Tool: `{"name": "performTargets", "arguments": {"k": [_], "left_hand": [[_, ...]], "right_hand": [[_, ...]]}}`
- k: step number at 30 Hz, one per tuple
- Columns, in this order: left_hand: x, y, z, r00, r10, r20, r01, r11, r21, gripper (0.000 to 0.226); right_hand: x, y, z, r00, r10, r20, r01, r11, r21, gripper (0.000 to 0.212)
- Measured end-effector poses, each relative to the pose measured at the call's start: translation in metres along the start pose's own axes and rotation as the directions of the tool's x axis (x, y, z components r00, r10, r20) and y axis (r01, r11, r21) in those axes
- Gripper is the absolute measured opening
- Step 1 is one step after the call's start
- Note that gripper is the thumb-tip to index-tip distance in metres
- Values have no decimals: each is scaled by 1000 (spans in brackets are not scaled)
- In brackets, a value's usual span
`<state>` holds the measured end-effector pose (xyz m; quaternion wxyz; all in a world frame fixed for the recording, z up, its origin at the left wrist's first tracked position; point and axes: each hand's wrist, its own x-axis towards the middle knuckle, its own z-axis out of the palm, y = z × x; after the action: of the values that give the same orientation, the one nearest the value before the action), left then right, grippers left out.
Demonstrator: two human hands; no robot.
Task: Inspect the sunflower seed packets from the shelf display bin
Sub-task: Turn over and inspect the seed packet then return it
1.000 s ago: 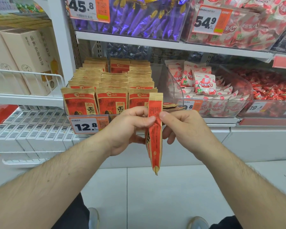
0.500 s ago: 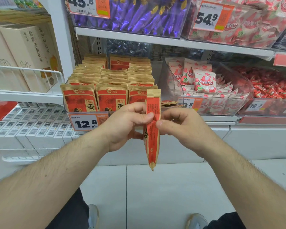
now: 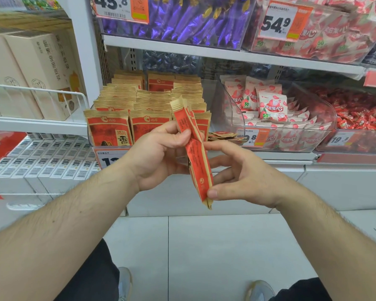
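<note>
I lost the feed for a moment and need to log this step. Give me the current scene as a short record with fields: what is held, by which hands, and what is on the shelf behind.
held item: sunflower seed packet, red and kraft, seen edge-on, tilted
left hand: grips the packet's upper part
right hand: thumb pinches the packet's lower end
source bin: rows of matching packets standing upright
right neighbour: clear bin of white and pink candy packs
upper shelf: purple-wrapped sweets
</note>
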<state>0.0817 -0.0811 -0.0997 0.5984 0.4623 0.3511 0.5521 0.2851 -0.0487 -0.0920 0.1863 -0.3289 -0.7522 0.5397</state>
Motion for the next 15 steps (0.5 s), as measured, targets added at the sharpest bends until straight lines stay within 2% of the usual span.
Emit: {"name": "performTargets", "arguments": {"k": [8, 15], "left_hand": [[1, -1, 0, 999, 10, 32, -9, 999, -41, 15], [-1, 0, 3, 999, 26, 44, -23, 998, -53, 10]], "right_hand": [[-1, 0, -5, 1000, 22, 8, -21, 1000, -5, 91], [-1, 0, -5, 1000, -1, 21, 2, 1000, -27, 81]]}}
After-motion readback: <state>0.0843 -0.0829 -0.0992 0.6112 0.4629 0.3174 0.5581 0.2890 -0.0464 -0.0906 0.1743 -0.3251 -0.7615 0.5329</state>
